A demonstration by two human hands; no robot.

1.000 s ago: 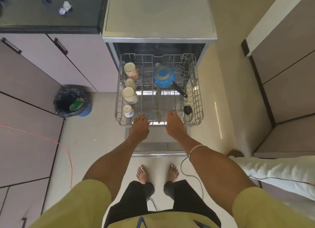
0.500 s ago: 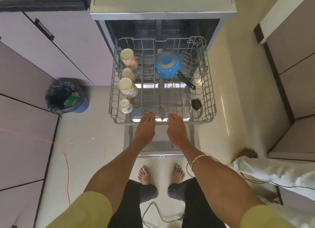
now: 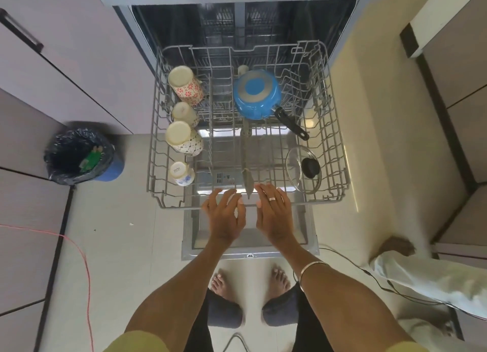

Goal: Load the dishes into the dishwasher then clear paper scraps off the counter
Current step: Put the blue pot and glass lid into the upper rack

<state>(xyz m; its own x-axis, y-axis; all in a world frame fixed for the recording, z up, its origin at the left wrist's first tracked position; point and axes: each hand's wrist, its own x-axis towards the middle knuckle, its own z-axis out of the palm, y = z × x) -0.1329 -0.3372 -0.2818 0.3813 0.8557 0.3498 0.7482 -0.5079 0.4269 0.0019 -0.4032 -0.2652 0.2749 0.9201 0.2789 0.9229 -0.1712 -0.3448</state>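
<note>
Dishwasher rack (image 3: 340, 151) pulled out. Four cups (image 3: 184, 138) inverted along left side. Blue saucepan (image 3: 257, 95) upside down, centre rear. Glass lid (image 3: 303, 168) front right.

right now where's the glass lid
In the head view the glass lid lies in the rack's front right corner, below the blue saucepan and just beyond the right hand.
</note>
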